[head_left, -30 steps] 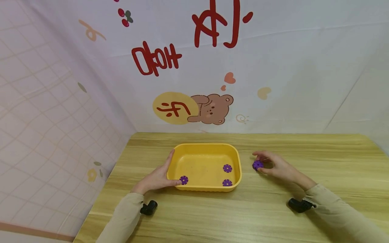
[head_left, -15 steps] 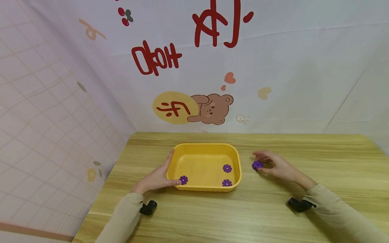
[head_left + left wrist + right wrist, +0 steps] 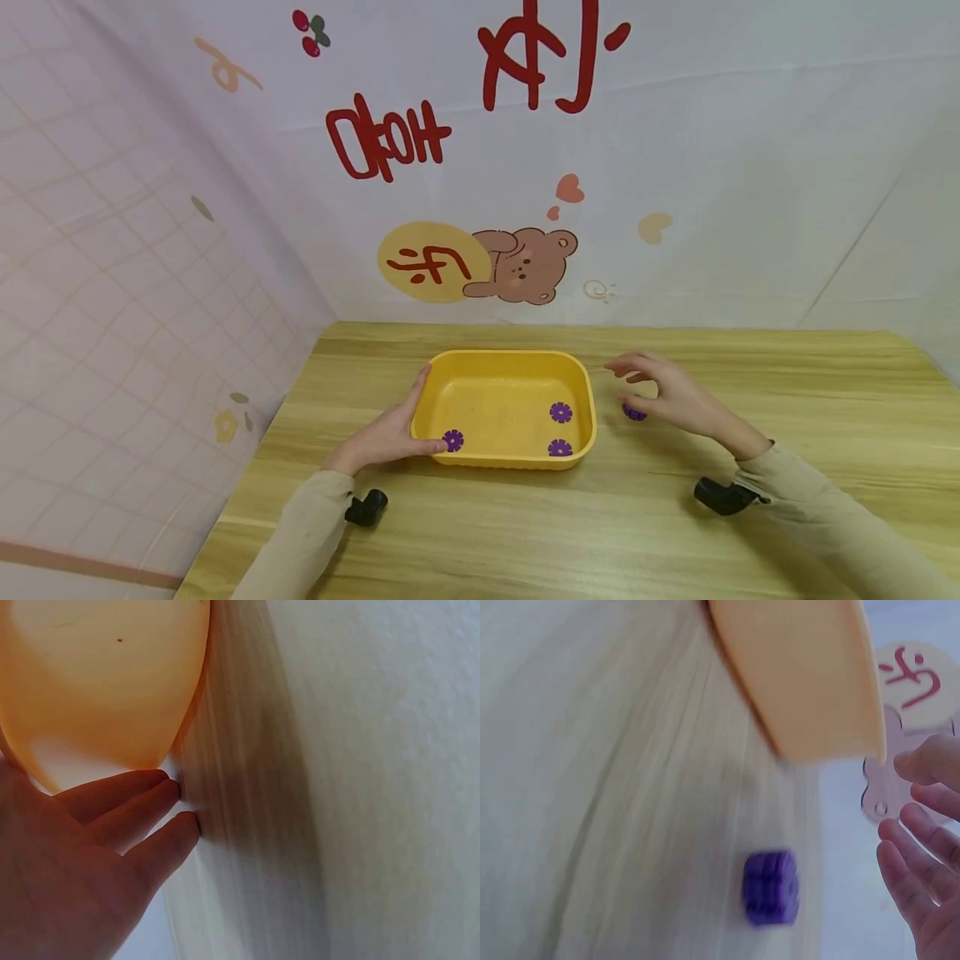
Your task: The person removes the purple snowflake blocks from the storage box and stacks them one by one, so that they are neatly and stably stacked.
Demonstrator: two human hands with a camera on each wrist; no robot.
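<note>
A yellow plastic bin (image 3: 498, 462) sits on the table, with 3 purple notched snowflake discs in it: one disc (image 3: 453, 439) in the near left corner, another (image 3: 560, 412) at the right, a third (image 3: 559, 448) below that. My left hand (image 3: 382, 437) holds the bin's left end, thumb over the front rim. In the left wrist view, its fingers (image 3: 165, 844) lie against the outer wall. To the right of the bin, a short stack of purple snowflake discs (image 3: 769, 889) stands on the table. My right hand (image 3: 678, 400) hovers over it, fingers spread, holding nothing.
The wood-grain table (image 3: 525, 533) backs onto a white printed cloth (image 3: 750, 208) with a bear drawing. Another cloth (image 3: 112, 292) with a grid pattern borders the left side. Black wrist mounts (image 3: 723, 496) sit on both forearms.
My right hand has let go of the disc stack and moved slightly up and left, its fingers opening. The stack stays on the table. My left hand keeps its place on the bin.
</note>
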